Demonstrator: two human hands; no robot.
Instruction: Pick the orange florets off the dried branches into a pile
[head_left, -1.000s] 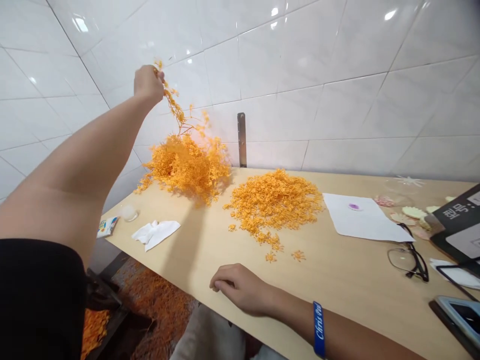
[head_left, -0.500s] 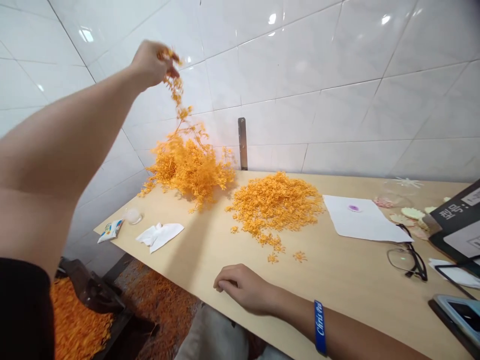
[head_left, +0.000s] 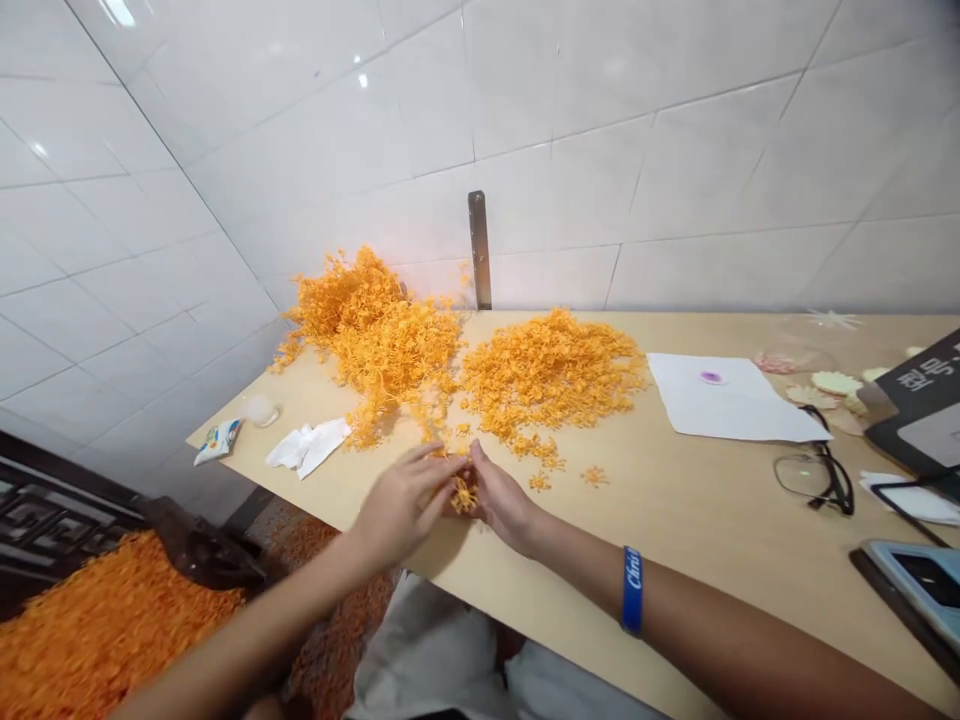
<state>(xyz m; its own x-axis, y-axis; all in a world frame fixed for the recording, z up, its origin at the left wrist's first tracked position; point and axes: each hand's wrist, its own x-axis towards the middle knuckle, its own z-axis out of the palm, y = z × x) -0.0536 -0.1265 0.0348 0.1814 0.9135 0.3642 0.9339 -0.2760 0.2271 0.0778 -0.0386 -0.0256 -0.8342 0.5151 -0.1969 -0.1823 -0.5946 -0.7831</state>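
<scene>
My left hand (head_left: pixel 397 500) and my right hand (head_left: pixel 504 503) meet over the near part of the table, fingers curled toward each other. Between them shows a small orange plastic flower piece (head_left: pixel 463 495) with thin spread petals; both hands close on it, though the fingertips partly hide it. Behind my left hand is a tangled heap of linked orange flower pieces (head_left: pixel 386 345), trailing down toward the fingers. Just beyond my right hand lies a flatter pile of loose orange flower pieces (head_left: pixel 551 370), with a few single ones (head_left: pixel 595 476) at its near edge.
A crumpled tissue (head_left: pixel 309 446), a small packet (head_left: pixel 217 441) and a clear cup (head_left: pixel 259 409) are on the left. White paper (head_left: pixel 731 400), eyeglasses (head_left: pixel 817 475) and a phone (head_left: pixel 915 590) lie right. Orange bits (head_left: pixel 112 610) fill the lower left. Tiled wall stands behind.
My left hand has come down from high above the tangled heap to meet my right hand. The right has turned up from resting on the table, and the lifted strand has dropped.
</scene>
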